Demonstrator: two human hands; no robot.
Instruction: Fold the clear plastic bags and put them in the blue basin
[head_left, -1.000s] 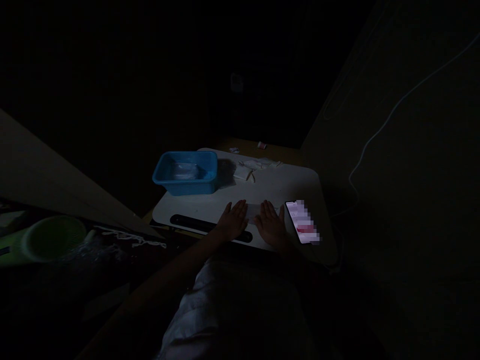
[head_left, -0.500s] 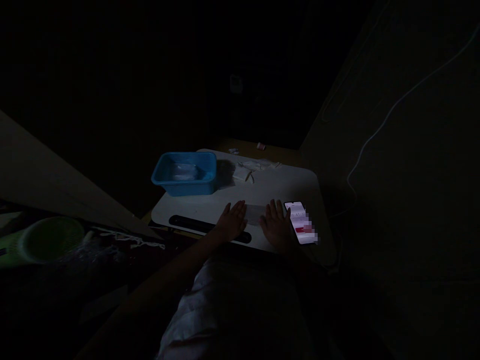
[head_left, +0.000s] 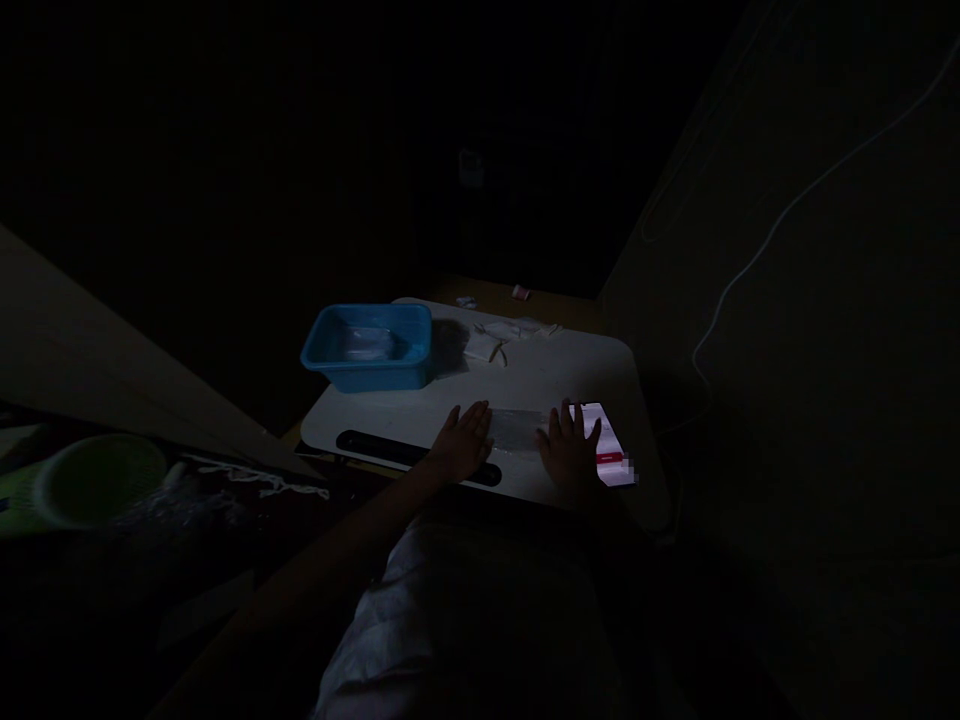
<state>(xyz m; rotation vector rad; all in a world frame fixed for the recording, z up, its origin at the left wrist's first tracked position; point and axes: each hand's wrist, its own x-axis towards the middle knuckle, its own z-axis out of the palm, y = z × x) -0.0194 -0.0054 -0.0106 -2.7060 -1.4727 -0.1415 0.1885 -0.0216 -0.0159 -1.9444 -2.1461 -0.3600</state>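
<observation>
A clear, flat plastic sheet or bag (head_left: 516,430) lies on the white tabletop (head_left: 570,370) between my hands. My left hand (head_left: 461,445) rests flat at its left edge, fingers stretched out. At the sheet's right end is my right hand (head_left: 566,448), open with its fingers spread. That hand partly covers a lit phone (head_left: 609,440) lying face up on the table. Whether the right palm presses on the sheet or hovers just over it, I cannot tell in the dim light.
A blue plastic basin (head_left: 375,375) holding a clear plastic bundle (head_left: 367,344) stands at the table's left. Crumpled white pieces (head_left: 487,347) lie at the back. A dark slot (head_left: 382,447) runs along the near edge. A green container (head_left: 97,480) is at lower left; a white cable (head_left: 780,215) hangs at right.
My right hand has slid to the right, uncovering more of the plastic sheet and covering the phone's left side. My left hand has stayed in place.
</observation>
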